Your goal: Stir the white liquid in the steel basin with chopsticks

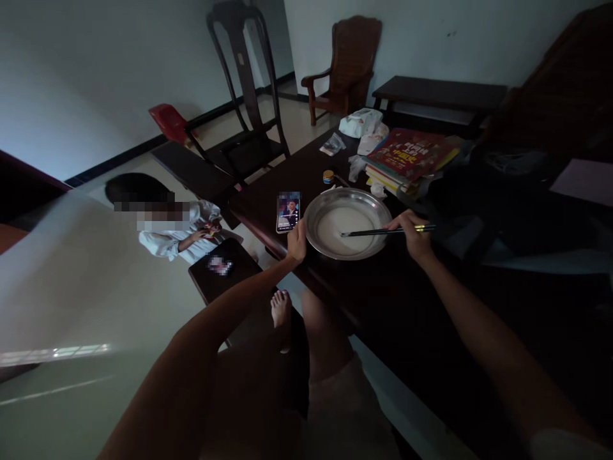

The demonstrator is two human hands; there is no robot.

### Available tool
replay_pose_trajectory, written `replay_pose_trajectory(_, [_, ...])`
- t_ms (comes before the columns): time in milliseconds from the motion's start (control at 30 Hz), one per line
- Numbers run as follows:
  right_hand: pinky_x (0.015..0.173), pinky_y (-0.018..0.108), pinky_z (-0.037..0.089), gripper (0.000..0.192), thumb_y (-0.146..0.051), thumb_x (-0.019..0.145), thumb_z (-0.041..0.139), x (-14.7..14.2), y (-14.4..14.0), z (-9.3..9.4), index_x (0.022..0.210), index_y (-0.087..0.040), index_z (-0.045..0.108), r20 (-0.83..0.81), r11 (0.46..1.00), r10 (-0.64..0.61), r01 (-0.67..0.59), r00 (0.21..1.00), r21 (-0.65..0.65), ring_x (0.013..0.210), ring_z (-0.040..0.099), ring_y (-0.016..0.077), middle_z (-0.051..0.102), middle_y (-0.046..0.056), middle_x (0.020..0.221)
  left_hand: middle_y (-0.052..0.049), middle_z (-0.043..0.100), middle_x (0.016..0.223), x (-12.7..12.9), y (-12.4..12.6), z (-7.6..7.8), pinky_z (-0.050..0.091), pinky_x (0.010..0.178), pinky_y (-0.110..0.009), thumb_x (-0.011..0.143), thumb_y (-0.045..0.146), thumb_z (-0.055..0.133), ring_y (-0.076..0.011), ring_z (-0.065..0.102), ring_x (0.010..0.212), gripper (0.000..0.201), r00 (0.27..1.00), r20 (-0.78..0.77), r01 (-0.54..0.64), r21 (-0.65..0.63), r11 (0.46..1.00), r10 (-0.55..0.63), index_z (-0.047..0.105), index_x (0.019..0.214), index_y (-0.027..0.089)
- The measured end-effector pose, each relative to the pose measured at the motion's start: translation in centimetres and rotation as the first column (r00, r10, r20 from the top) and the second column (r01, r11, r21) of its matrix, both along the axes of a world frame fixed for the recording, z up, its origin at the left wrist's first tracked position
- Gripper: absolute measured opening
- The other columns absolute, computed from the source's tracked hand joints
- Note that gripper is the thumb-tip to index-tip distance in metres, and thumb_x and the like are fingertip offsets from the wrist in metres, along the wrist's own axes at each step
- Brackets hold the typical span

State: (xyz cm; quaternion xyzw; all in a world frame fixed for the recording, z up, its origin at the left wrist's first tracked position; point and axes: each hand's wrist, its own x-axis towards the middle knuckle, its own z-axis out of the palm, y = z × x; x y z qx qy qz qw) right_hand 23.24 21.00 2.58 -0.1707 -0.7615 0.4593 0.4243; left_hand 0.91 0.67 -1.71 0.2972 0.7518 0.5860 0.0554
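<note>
The left hand (297,241) grips a metal basin (318,218) near the table (373,287) edge; the right hand (414,235) clasps black chopsticks (368,232).

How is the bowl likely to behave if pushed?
The bowl looks like shiny metal, so it is probably stiff and smooth to grip. Its wide, shallow shape suggests sliding rather than tipping. The pale contents look smooth and fluid, so a sharp push might make them slosh.
</note>
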Motion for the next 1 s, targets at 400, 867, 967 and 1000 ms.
replay_pose_trajectory(400, [0.082, 0.042, 0.050, 0.048, -0.058, 0.092, 0.049, 0.3, 0.3, 0.3, 0.058, -0.027, 0.064, -0.018, 0.999, 0.036, -0.036, 0.999, 0.005, 0.077, 0.064, 0.0233, 0.068, 0.003, 0.064, -0.006, 0.069, 0.081, 0.2, 0.3, 0.0, 0.051, 0.082, -0.033, 0.090, 0.070, 0.037, -0.0196, 0.063, 0.081, 0.062, 0.998, -0.025, -0.058, 0.012, 0.998, 0.058, 0.065, 0.081, 0.015])
replay_pose_trajectory(867, [0.082, 0.043, 0.049, 0.049, -0.060, 0.091, 0.048, 0.3, -0.3, 0.1, 0.060, -0.028, 0.065, 0.032, 0.994, 0.038, -0.041, 0.999, 0.098, 0.080, 0.062, 0.0240, 0.069, 0.003, 0.065, -0.008, 0.070, 0.084, -0.1, 0.4, -0.5, 0.049, 0.087, -0.034, 0.094, 0.064, 0.036, -0.0212, 0.064, 0.087, 0.058, 0.997, -0.049, -0.061, 0.006, 0.998, 0.062, 0.066, 0.084, 0.015])
replay_pose_trajectory(967, [0.081, 0.043, 0.048, 0.048, -0.062, 0.091, 0.048, 0.4, -0.1, 0.2, 0.061, -0.028, 0.065, 0.039, 0.989, -0.009, 0.003, 0.999, 0.148, 0.079, 0.061, 0.0242, 0.070, 0.003, 0.066, -0.009, 0.070, 0.085, -0.2, 0.4, -0.4, 0.050, 0.086, -0.034, 0.094, 0.063, 0.036, -0.0216, 0.064, 0.087, 0.057, 0.997, -0.061, -0.054, 0.002, 0.999, 0.054, 0.066, 0.084, 0.015])
replay_pose_trajectory(1000, [0.081, 0.043, 0.048, 0.049, -0.061, 0.092, 0.046, 0.4, 0.0, 0.2, 0.060, -0.028, 0.064, 0.016, 0.990, -0.028, 0.026, 0.999, 0.136, 0.078, 0.061, 0.0241, 0.069, 0.003, 0.065, -0.009, 0.070, 0.085, -0.2, 0.4, -0.4, 0.050, 0.087, -0.035, 0.094, 0.063, 0.036, -0.0218, 0.064, 0.088, 0.057, 0.997, -0.062, -0.052, -0.001, 0.999, 0.052, 0.066, 0.084, 0.015])
